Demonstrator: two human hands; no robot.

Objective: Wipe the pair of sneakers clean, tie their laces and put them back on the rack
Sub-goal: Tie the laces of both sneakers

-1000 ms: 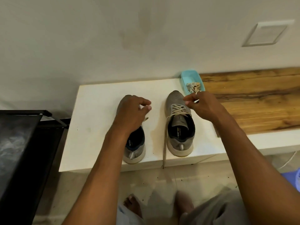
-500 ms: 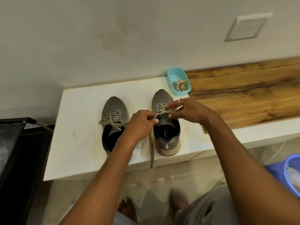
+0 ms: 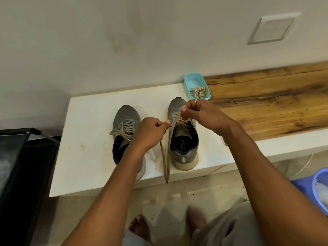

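Observation:
Two grey sneakers stand side by side on the white bench (image 3: 85, 150), toes toward the wall. The left sneaker (image 3: 125, 118) has its beige laces tied in a bow. The right sneaker (image 3: 184, 139) has loose laces. My left hand (image 3: 150, 132) pinches one lace end (image 3: 164, 157), which hangs in a long loop over the bench's front edge. My right hand (image 3: 200, 114) pinches the other lace above the shoe's eyelets. My left forearm covers the heel of the left sneaker.
A small turquoise tub (image 3: 196, 87) with a crumpled dirty cloth sits behind the right sneaker, against the wall. A wooden board (image 3: 266, 103) lies on the right. A black rack (image 3: 16, 157) stands at the left, a blue bucket (image 3: 317, 189) on the floor at the right.
My left hand left the left sneaker and moved to the right sneaker, taking one lace. My right hand shifted up the laces and pulls the other end.

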